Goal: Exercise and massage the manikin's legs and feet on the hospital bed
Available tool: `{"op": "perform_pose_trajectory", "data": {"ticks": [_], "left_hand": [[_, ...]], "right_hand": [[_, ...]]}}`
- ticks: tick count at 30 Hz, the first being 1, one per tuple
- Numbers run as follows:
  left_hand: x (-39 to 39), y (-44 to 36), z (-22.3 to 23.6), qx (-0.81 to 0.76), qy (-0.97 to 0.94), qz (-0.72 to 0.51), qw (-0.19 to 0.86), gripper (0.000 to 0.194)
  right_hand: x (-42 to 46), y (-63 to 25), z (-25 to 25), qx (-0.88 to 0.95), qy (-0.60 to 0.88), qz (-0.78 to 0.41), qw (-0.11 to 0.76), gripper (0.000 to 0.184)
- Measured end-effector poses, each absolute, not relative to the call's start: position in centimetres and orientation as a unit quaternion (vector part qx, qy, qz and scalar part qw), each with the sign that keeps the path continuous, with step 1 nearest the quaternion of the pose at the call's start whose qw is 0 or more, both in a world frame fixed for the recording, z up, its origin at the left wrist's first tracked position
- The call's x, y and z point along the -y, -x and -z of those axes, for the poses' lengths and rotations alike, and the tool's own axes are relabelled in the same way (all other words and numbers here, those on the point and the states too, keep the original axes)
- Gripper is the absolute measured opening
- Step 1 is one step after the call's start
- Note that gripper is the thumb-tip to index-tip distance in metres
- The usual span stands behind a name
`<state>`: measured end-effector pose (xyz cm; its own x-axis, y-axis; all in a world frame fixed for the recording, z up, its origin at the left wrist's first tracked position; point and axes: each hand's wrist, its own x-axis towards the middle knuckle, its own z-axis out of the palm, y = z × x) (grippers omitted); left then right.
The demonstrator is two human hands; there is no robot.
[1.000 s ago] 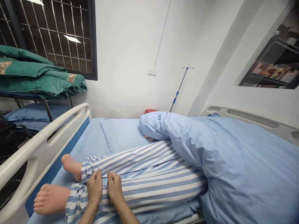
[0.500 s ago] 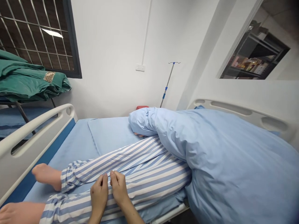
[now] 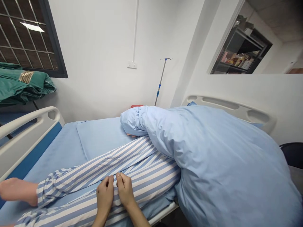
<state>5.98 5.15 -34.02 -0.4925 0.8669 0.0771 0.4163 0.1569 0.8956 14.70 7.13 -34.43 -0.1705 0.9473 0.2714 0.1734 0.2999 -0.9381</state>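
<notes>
Side by side, my left hand point(image 3: 105, 193) and my right hand point(image 3: 125, 189) are curled into loose fists, thumbs up and a small gap between them. Nothing shows in either fist. Both are over the near leg of blue-and-white striped trousers point(image 3: 151, 179); whether they touch the cloth I cannot tell. The trousers are on a manikin-like figure lying on the bed. Its far bare foot point(image 3: 19, 190) shows at the left, while the near foot is almost wholly out of view. A light blue quilt point(image 3: 213, 151) covers the upper body, with a few fingertips point(image 3: 131, 135) peeking from under its edge.
The bed has a blue sheet point(image 3: 101, 135), a white footboard point(image 3: 30, 132) at left and a headboard point(image 3: 227, 105) at right. Behind stands an IV pole point(image 3: 161, 75). Green folded bedding point(image 3: 26, 86) is at the left, a dark chair point(image 3: 293, 154) at the right edge.
My view has swung to the right, so bed and figure slide left and the near foot leaves the picture. Both fists have shifted towards the figure's knees, staying closed.
</notes>
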Motion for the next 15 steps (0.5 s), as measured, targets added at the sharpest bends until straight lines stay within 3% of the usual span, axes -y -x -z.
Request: {"op": "perform_pose_trajectory", "data": {"ticks": [3, 15], "left_hand": [[-5.9, -7.6, 34.1, -0.697, -0.446, -0.500, 0.255, 0.039], [-7.4, -12.8, 34.3, -0.748, -0.500, -0.387, 0.201, 0.033]], "right_hand": [[-7.6, -16.1, 34.3, 0.651, 0.435, -0.398, 0.478, 0.040], [-8.8, -22.0, 33.6, 0.672, 0.462, -0.326, 0.479, 0.037]]}}
